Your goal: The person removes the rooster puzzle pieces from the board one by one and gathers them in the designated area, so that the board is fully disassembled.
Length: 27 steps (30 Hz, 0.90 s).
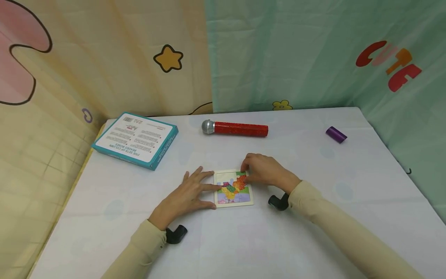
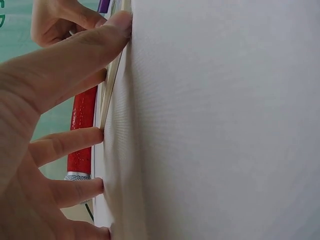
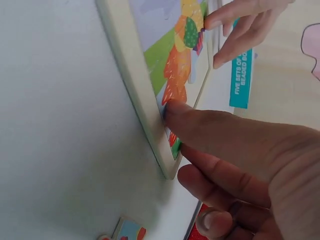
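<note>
A small square jigsaw puzzle [image 1: 234,197] in a pale frame lies on the table, with a colourful bird picture inside. Bare pale backing shows at its upper left. My left hand [image 1: 189,193] is spread at its left side, thumb and middle finger touching the frame while the index finger reaches over the picture. At the upper right corner, my right hand [image 1: 266,170] pinches a red and green puzzle piece [image 3: 175,142] between thumb and index finger, within the frame. The other right fingers are curled. A loose puzzle piece [image 3: 129,230] lies on the table beyond the frame.
Behind the puzzle lies a red microphone [image 1: 240,129] with a silver head. A teal and white box [image 1: 136,137] lies at the back left, and a purple cylinder [image 1: 336,134] at the back right. Patterned curtains [image 1: 278,50] hang along the table's far edge.
</note>
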Available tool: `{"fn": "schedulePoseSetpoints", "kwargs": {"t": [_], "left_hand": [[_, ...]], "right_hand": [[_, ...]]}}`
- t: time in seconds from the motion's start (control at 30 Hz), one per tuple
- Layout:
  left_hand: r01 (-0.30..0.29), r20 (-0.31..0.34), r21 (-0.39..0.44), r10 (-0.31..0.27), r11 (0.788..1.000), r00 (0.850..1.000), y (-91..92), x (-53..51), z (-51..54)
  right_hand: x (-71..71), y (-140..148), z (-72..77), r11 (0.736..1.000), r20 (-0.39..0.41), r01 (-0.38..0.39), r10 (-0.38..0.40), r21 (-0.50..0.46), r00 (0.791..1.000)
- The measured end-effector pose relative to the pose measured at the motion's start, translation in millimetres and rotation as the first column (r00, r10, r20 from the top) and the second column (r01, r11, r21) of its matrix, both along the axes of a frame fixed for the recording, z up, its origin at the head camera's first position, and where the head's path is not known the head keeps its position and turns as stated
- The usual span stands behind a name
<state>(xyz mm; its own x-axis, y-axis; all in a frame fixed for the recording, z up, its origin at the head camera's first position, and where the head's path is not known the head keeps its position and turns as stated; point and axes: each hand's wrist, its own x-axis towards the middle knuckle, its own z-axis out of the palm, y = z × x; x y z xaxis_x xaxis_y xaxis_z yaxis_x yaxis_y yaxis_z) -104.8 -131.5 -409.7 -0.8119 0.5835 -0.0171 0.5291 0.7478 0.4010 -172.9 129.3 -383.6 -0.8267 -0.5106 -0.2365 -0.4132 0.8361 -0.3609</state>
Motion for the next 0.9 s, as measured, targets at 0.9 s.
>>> {"fn": "schedulePoseSetpoints", "kwargs": {"t": [0.9], "left_hand": [[0.009, 0.044, -0.008, -0.009, 1.000, 0.999, 1.4, 0.1, 1.6]], "right_hand": [[-10.3, -3.8, 0.8, 0.958, -0.076, -0.287, 0.286, -0.008, 0.955]]}}
